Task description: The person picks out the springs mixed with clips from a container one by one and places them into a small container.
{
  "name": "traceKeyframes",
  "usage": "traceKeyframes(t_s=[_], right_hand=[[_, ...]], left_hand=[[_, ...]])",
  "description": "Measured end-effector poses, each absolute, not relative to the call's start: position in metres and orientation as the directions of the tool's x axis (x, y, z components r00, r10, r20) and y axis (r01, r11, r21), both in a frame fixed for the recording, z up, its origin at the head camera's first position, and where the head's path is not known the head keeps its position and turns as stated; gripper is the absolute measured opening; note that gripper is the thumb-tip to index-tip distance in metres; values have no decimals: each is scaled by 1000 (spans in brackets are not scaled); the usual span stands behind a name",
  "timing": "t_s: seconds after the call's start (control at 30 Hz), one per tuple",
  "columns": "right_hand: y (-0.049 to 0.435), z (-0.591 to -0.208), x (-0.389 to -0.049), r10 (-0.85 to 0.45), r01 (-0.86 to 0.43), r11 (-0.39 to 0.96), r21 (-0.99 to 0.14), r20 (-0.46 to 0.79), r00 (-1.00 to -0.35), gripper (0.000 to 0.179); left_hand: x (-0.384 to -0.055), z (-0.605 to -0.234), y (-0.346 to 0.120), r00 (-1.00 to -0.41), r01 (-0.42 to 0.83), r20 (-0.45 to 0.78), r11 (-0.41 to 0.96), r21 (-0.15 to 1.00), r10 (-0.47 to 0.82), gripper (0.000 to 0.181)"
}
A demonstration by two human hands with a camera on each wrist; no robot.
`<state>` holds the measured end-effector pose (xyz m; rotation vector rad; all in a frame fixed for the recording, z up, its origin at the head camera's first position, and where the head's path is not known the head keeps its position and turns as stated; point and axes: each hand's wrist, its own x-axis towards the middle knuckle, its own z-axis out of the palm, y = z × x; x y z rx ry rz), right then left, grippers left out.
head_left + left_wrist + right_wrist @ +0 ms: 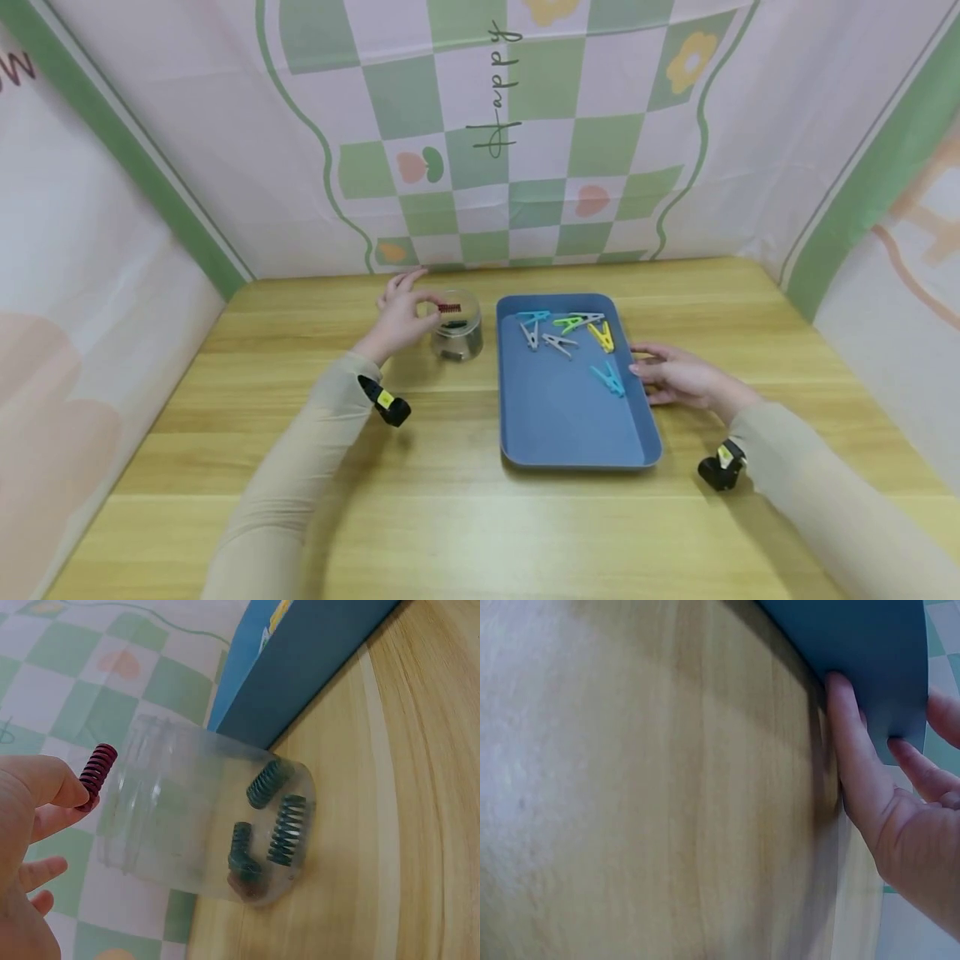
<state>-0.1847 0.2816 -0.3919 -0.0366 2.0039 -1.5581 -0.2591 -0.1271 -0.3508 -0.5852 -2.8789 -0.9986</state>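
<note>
Over the mouth of a clear plastic jar, my left hand pinches a dark red coil spring between thumb and forefinger. Its other fingers spread apart. Inside the jar several dark green springs lie near the bottom. To the right of the jar is a blue tray holding several clothespins: grey, yellow, green and light blue. My right hand holds the tray's right side, a fingertip at the rim and other fingers against the outer wall.
Everything stands on a wood-grain table. A checkered cloth hangs behind its far edge, with more cloth on both sides. The jar stands close beside the tray's left wall.
</note>
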Motion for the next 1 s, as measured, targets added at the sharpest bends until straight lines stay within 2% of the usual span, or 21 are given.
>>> traceKeyframes(t_s=[0.5,1.0], right_hand=[[282,-394,-184,-364,313,323,-893,-423,-830,71],[280,-390,-184,-360,318,328,-889,-429,-828,71]], left_hand=[[-264,-360,-126,-936,338,131,733,591,327,22],[-260,-358,-129,-924,364,149,690,626,352,31]])
